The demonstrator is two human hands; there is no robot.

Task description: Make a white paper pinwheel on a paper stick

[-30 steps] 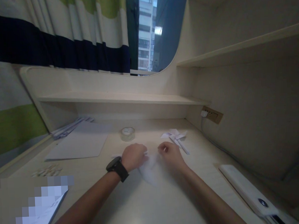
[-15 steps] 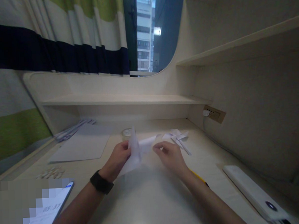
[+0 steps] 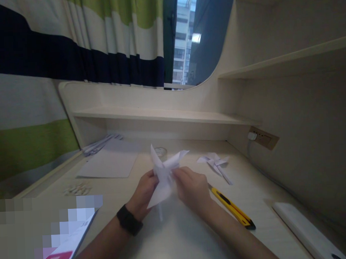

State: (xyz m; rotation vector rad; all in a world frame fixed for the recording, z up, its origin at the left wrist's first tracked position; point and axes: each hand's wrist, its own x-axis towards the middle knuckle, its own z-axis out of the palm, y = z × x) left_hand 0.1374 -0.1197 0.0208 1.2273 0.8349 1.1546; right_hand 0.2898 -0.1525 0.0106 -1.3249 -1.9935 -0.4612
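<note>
Both hands are holding a white paper pinwheel (image 3: 164,175) up off the desk (image 3: 180,236), in front of the roll of tape (image 3: 160,151) that is lying farther back. The left hand (image 3: 144,192), with a dark watch on its wrist, is pinching the pinwheel's left side, fingers closed on the paper; the right hand (image 3: 191,186) is gripping its right side near the centre, fingers likewise closed on it. A thin stem seems to be hanging down from the pinwheel toward the desk, though it is blurred. Judging by this, the blades are being shaped or pressed in at the hub. The next move is probably calling for a steady pinch at the centre so the folded blades are not springing loose. To the right of the pinwheel a yellow utility knife (image 3: 232,209) is lying on the desk, and behind the knife a second pinwheel (image 3: 216,164) is resting flat.
</note>
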